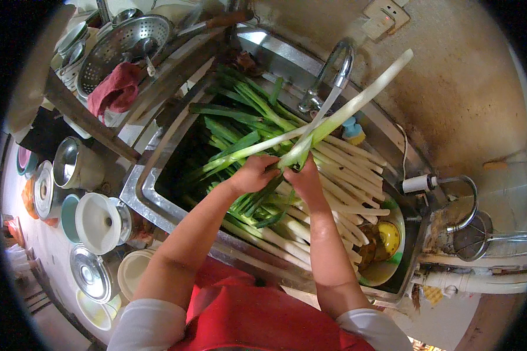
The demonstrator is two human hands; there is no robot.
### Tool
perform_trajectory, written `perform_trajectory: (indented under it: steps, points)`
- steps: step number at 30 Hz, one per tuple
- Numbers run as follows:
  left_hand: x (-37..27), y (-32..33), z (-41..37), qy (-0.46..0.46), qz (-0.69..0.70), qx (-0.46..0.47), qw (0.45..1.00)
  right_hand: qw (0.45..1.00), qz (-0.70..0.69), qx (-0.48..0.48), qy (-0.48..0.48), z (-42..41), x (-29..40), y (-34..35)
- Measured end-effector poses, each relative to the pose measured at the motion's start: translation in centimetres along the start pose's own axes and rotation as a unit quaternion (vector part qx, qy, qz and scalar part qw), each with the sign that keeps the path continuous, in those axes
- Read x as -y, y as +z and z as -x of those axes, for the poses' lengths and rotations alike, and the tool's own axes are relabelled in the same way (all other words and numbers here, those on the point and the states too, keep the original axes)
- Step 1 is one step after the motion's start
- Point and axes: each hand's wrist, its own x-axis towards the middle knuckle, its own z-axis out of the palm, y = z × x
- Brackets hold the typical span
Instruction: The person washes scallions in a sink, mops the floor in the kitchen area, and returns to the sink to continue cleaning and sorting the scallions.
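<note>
My left hand [257, 173] and my right hand [306, 180] both grip the green leaf end of one long Welsh onion [369, 94], close together over the sink. Its white stalk slants up and right, past the sink's back edge. From the curved chrome faucet [345, 66] a stream of water [327, 105] falls onto the onion just above my hands. Beneath lies a thick heap of Welsh onions [349, 171], white ends to the right and green leaves to the left. My fingers partly hide the gripped leaves.
The stainless-steel sink [156, 204] has a bowl [377, 281] with a yellow object [388, 235] at its right end. A blue-handled brush [352, 127] is behind the heap. Left stand a colander [127, 39], a pink cloth [116, 90] and several pots and basins. A wire strainer [472, 237] lies right.
</note>
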Motion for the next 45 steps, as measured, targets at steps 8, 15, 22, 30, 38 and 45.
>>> perform_trajectory:
  steps: [8,15,22,30,38,45]
  points:
    - [-0.4,1.7,0.3,0.002,-0.109,-0.044,0.993,0.996,0.087,-0.029,0.012,-0.1,-1.9,0.4]
    - [-0.4,-1.7,-0.3,-0.128,0.096,0.048,0.986,0.991,-0.126,0.0,0.052,-0.9,-3.5,0.1]
    - [1.9,-2.0,0.2,-0.247,0.314,0.039,0.916,0.938,-0.323,0.017,0.127,-0.8,-0.8,1.4]
    - [1.6,-1.3,0.1,-0.15,0.336,0.053,0.928,0.96,-0.229,0.127,0.103,-0.8,0.9,0.0]
    - [1.8,-0.5,-1.0,-0.038,0.176,0.043,0.983,0.941,-0.318,-0.021,0.117,-0.8,0.6,0.7]
    - [1.6,-0.3,-2.2,-0.204,0.259,0.103,0.939,0.879,-0.452,0.084,0.131,-2.1,-2.2,0.0]
